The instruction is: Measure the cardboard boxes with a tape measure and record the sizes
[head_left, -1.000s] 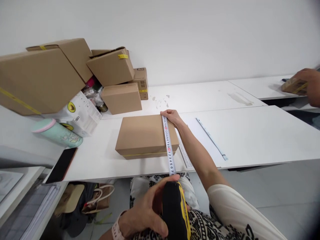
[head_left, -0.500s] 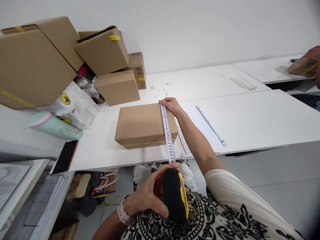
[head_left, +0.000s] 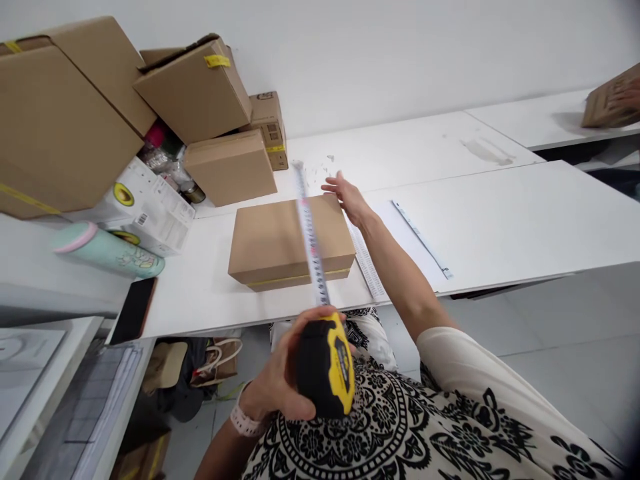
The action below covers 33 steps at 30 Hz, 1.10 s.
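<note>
My left hand [head_left: 280, 377] is wrapped round a black and yellow tape measure [head_left: 325, 365], held over my lap just off the table's front edge. Its white blade [head_left: 311, 250], partly blurred, runs out across a closed brown cardboard box [head_left: 265, 237] and past the box's far side. The metal hook end hovers beyond the box, free of any hand. At the box's far right corner is my right hand [head_left: 350, 197], open with fingers apart and holding nothing. A printed sheet [head_left: 367, 267] lies partly under my right forearm.
Left of the box stand stacked cartons [head_left: 200, 93], a mint bottle [head_left: 113, 250] on its side and a phone [head_left: 133, 310] at the table edge. A thin ruler-like strip [head_left: 423, 240] lies on white paper at right. Another person's hand [head_left: 631, 93] holds a carton [head_left: 607, 103] far right.
My right hand has let go of the tape's end and its fingers have spread. The tape measure and blade have swung left. The other person's carton has tilted more upright.
</note>
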Each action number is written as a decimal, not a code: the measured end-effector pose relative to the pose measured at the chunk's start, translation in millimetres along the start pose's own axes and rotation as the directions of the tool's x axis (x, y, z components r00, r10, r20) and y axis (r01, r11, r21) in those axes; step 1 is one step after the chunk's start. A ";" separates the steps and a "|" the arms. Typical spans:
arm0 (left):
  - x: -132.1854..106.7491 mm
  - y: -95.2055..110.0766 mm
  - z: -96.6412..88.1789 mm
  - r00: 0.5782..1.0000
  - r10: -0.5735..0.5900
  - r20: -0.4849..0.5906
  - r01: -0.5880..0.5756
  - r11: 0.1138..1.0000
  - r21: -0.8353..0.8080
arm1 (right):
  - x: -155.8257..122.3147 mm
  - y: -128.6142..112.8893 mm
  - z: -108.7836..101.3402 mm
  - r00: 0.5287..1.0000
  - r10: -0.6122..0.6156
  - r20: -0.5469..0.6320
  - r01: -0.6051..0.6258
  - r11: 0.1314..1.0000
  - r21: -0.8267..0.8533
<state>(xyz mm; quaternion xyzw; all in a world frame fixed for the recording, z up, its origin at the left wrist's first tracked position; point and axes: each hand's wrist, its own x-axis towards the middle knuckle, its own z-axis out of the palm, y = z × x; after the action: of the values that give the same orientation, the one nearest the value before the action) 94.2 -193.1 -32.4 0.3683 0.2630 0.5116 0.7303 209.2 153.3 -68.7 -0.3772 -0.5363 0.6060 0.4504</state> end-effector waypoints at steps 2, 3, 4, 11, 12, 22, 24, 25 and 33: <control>-9.0 8.3 -6.0 0.964 0.236 -0.119 -0.207 0.954 0.215 | -11.9 3.1 -12.8 0.999 0.009 -0.054 -0.008 0.999 0.037; -13.7 12.4 -11.3 0.915 0.357 -0.187 -0.281 0.897 0.340 | -21.1 6.3 -18.8 0.996 0.025 -0.090 -0.022 0.999 0.031; -18.2 16.2 -18.7 0.850 0.464 -0.251 -0.320 0.832 0.453 | -32.4 10.9 -24.0 0.991 0.040 -0.130 -0.039 0.999 0.016; -29.9 19.9 -112.4 0.651 0.475 -0.591 -0.240 0.869 0.434 | -135.1 52.3 -25.1 0.967 0.080 -0.241 -0.097 0.994 -0.059; -28.6 19.3 -123.8 0.673 0.424 -0.607 -0.231 0.899 0.372 | -145.8 52.6 -21.9 0.977 0.092 -0.195 -0.104 0.993 -0.052; -7.4 81.8 -114.1 0.742 0.448 -0.499 -0.297 0.887 0.354 | -168.1 -31.9 -7.1 0.982 -0.145 -0.123 0.115 0.968 -0.221; 0.4 91.8 -103.6 0.761 0.473 -0.444 -0.309 0.866 0.393 | -157.7 -31.9 -3.4 0.970 -0.161 -0.181 0.110 0.959 -0.262; 3.7 93.6 -97.3 0.766 0.487 -0.420 -0.318 0.855 0.410 | -150.6 -29.0 -1.5 0.965 -0.161 -0.207 0.102 0.957 -0.272; 8.8 58.7 -24.2 0.929 0.262 -0.263 -0.211 0.956 0.206 | -75.1 -19.3 1.8 0.920 -0.292 -0.261 0.187 0.913 -0.362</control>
<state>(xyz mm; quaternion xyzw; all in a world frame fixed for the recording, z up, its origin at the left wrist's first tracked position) 46.2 -166.3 0.6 0.3815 0.3634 0.6192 0.5822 233.6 81.8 -51.3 -0.4677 -0.5955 0.3805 0.5308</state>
